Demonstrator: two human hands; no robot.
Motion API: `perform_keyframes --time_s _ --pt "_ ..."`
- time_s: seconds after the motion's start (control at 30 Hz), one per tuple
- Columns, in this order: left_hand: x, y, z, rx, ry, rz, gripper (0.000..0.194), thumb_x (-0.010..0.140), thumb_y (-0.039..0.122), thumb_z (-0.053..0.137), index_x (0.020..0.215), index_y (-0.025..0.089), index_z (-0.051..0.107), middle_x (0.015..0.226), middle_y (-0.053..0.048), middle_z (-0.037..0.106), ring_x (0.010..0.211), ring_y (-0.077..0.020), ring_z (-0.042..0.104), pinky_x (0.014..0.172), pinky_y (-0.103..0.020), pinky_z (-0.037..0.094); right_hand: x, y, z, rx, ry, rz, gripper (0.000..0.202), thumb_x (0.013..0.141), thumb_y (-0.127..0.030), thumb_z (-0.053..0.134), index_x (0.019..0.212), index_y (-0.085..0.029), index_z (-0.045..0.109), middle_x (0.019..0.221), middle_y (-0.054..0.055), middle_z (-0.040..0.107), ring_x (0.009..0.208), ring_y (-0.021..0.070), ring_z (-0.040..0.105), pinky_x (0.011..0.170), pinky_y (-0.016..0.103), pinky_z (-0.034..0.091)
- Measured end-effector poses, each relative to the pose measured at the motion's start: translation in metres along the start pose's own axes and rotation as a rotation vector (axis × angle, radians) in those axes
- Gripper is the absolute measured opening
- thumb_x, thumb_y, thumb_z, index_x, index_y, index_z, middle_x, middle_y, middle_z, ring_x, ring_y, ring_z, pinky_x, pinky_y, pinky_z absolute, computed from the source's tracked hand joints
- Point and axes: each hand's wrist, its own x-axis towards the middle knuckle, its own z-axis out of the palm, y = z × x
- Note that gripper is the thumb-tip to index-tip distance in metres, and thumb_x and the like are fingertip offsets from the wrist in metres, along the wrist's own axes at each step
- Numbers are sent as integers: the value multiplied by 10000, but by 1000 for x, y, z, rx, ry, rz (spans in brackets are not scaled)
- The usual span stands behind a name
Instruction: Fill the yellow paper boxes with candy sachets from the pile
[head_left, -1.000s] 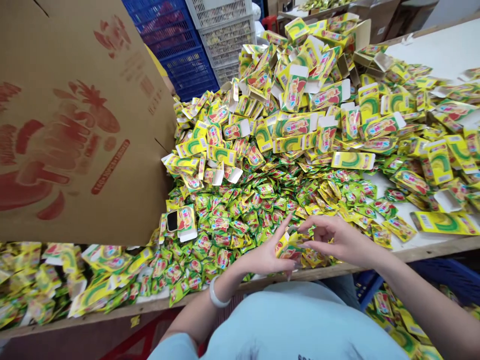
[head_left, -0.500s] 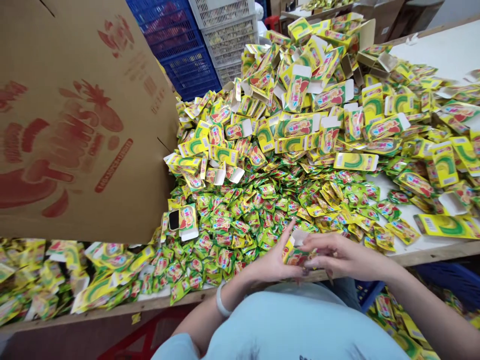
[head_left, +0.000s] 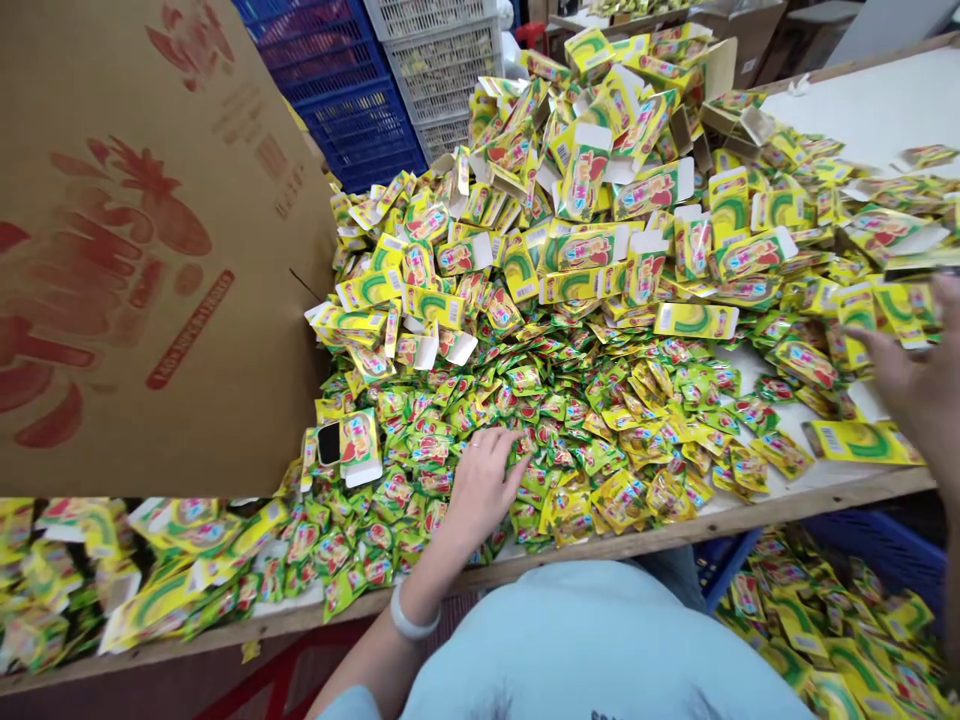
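Note:
My left hand (head_left: 486,482), with a pale band on its wrist, lies on the heap of small green candy packets (head_left: 431,450). Its fingers are bent over the packets and the thumb stands apart; nothing shows gripped in it. My right hand (head_left: 911,375) is at the right edge, blurred and partly cut off, thumb and fingers spread. It hovers over yellow-and-green cartons, near a flat yellow carton (head_left: 862,442) by the table edge. Yellow candy packets (head_left: 622,497) lie between the hands.
A big brown cardboard box (head_left: 247,400) blocks the left side. Printed cartons (head_left: 585,250) pile up at the back. Blue crates (head_left: 360,130) and white crates (head_left: 442,70) are stacked behind. Below the wooden edge at right, a blue crate (head_left: 885,545) holds more cartons.
Both hands were together on a small carton near my body. They have parted: the left moved onto the green packets, the right far to the right. The carton is no longer between them.

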Motion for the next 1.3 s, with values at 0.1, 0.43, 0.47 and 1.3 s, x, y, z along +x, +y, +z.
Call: perform_keyframes --time_s 0.1,0.43,0.47,1.3 --pt "-6 -15 -2 175 69 -23 239 962 254 503 1170 188 599 1137 -120 637 1093 -287 549 939 -455 456 -11 -29 44 27 -119 -155 456 951 -497 517 1254 -174 628 1128 197 680 1060 332 626 867 447 494" --pt "49 18 48 73 -90 -180 297 1002 365 445 1100 149 623 1009 -110 689 961 -248 646 827 -353 484 -50 -84 119 292 -291 -244 234 944 -241 517 913 -198 745 1116 144 682 1171 333 561 976 513 450" --pt "59 23 54 71 -114 -211 306 996 391 457 1070 147 626 982 -111 687 939 -249 649 806 -344 485 -51 -84 115 407 -261 -157 246 956 -291 510 906 -201 734 1014 128 691 1045 303 610 894 473 490" --pt "20 48 46 -1092 194 -338 394 856 553 636 925 166 612 776 -30 659 657 -152 611 596 -267 528 -86 -183 105 1303 -238 390 473 854 -334 704 1267 -275 481 1069 45 644 977 191 662 857 349 558"
